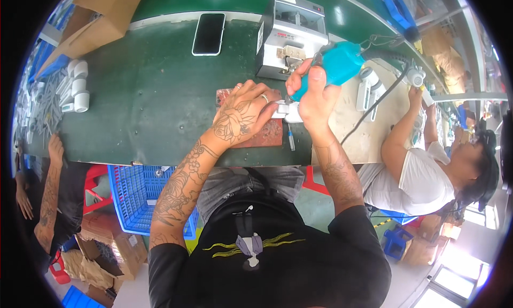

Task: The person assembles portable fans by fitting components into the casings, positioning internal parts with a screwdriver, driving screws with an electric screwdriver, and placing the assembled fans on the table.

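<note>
My right hand (316, 91) is wrapped round a teal electric screwdriver (342, 62), whose nose points down and to the left. Below that nose lies a small white plastic part (281, 109), partly covered by fingers. My left hand (245, 113) presses it down with fingers and thumb on a reddish-brown pad (262, 138). Another white piece (293, 114) shows beside it under my right hand. Just right of the pad lies a thin tool with a blue section (291, 137).
A grey screw-feeder-like machine (294, 35) stands at the back, with a phone (208, 34) to its left. White cylindrical parts (80, 86) pile up at left; more white pieces (368, 91) lie right. A dark cable (377, 102) crosses cardboard. Co-workers flank me; a blue crate (141, 196) sits below.
</note>
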Tool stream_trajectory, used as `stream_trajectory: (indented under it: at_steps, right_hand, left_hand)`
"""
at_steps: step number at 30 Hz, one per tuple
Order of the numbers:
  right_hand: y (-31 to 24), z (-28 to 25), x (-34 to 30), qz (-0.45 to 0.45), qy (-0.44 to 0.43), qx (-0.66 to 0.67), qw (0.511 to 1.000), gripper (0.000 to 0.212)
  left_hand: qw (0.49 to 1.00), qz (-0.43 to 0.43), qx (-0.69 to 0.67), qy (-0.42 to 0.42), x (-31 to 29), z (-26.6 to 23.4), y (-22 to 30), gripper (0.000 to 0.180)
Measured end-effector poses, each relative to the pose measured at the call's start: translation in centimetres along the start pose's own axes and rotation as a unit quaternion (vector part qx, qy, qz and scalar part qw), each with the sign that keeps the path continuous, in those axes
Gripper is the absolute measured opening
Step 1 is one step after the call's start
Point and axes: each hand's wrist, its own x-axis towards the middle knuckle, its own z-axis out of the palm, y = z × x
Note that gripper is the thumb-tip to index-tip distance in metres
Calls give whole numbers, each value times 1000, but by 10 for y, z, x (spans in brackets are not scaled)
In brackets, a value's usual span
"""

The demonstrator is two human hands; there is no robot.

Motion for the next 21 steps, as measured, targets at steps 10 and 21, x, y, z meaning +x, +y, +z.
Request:
stream_trajectory:
  at_steps: [10,21]
  right_hand:
    - [4,1,1,8,5,6,1000,46]
    - [1,5,65,-99,51,-65,992,48]
  left_hand:
    - [1000,-9,12,-13,3,0,-1,26]
    - [1000,-13,3,28,1,1,-1,24]
